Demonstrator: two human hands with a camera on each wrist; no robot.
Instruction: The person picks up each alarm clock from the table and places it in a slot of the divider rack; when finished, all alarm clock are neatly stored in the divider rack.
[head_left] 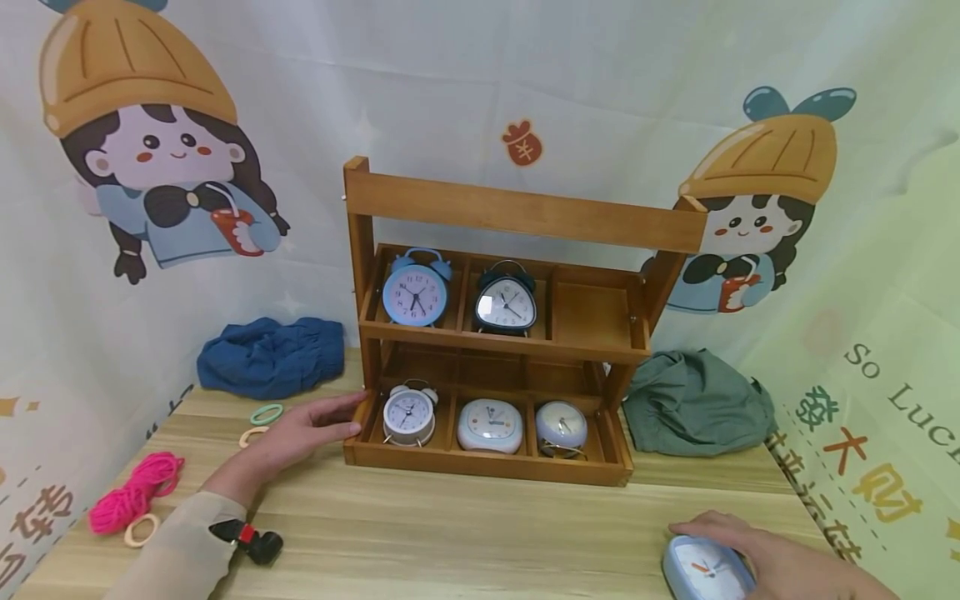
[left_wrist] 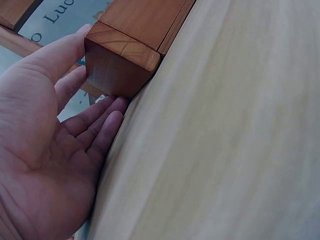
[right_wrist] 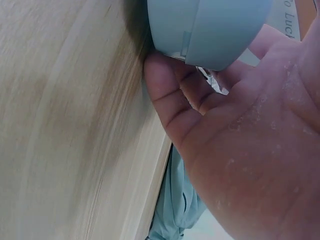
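Note:
A two-tier brown wooden shelf (head_left: 487, 471) stands on the table, divided into compartments. My left hand (head_left: 307, 429) touches its lower left end with fairly straight fingers; the left wrist view shows the fingertips against the shelf's wooden corner (left_wrist: 120, 65). At the table's front right, my right hand (head_left: 780, 554) grips a light-blue rounded alarm clock (head_left: 701, 571) by its sides. On the upper tier sit a blue twin-bell clock (head_left: 415, 296) and a dark triangular clock (head_left: 506, 304). The lower tier holds a white twin-bell clock (head_left: 408, 414), a pale rounded clock (head_left: 490, 425) and a round lavender clock (head_left: 561, 427).
A crumpled blue cloth (head_left: 270, 358) lies left of the shelf, and a grey-green cloth (head_left: 697, 404) lies to its right. Pink yarn (head_left: 135, 492), a wooden ring (head_left: 142, 530) and a green ring (head_left: 266, 413) lie at the left. A printed curtain (head_left: 450, 100) hangs behind.

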